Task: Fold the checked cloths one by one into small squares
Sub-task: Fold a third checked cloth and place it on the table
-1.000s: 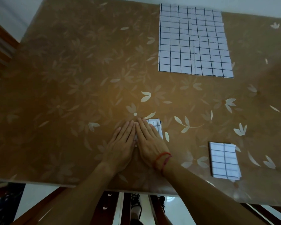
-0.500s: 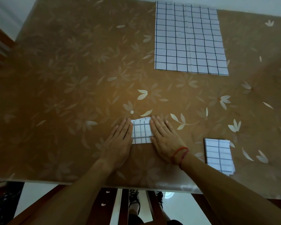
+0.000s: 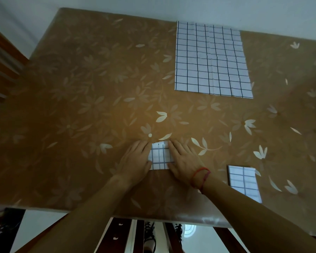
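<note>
A small folded checked cloth [image 3: 160, 157] lies flat on the counter [image 3: 80, 106], near the front edge and straight ahead of the person. It is white with thin dark grid lines. It looks folded down close to a square, and the strip that shows runs slightly longer away from the person than across.

The cloth sits directly between the two hands. The left hand [image 3: 135, 161] lies flat on its left edge and the right hand [image 3: 184, 159] lies flat on its right edge. Both have straight fingers pointing away from the body, palms down, pressing rather than gripping. Neither hand has anything closed in it. A red string bracelet [image 3: 201, 177] circles the right wrist.

My guess is that this cloth is being smoothed as its last step and is nearly done.

To the right, near the front edge, a finished folded square [image 3: 243, 181] rests apart from the hands, closer to the right one. Far across the counter and to the right, a large checked cloth [image 3: 211, 61] lies spread open, creased down its middle, its long side running away from the person. It is probably next, and the right hand is the nearer of the two to reach it.

The counter has a brown cover printed with pale leaves and flowers.
</note>
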